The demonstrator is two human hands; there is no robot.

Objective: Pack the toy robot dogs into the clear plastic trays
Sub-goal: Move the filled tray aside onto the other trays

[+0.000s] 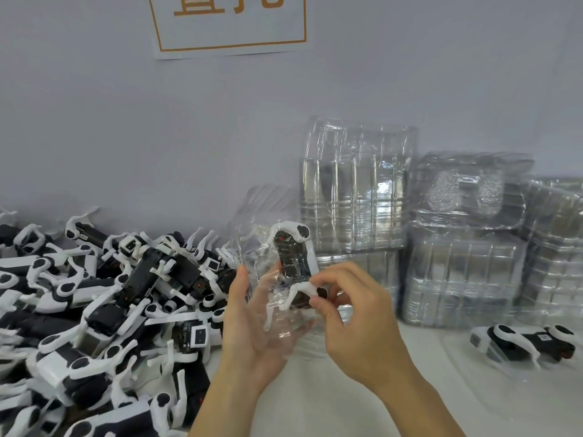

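Nearest us, our left hand [252,320] cupped a clear plastic tray [277,298] from below, fingers loosely curled round it. Our right hand [356,313] pinched the white leg of the toy robot dog [293,260] lying inside that tray, held above the table [331,405]. Left lay a heap of loose dogs [104,307]; one packed dog [520,342] sat right. Behind stood stacked empty trays [356,190] against the wall [126,121].

left: dog pile [104,298] | right: tray stacks [457,263], packed dog [520,343] | free: tabletop [331,398] between
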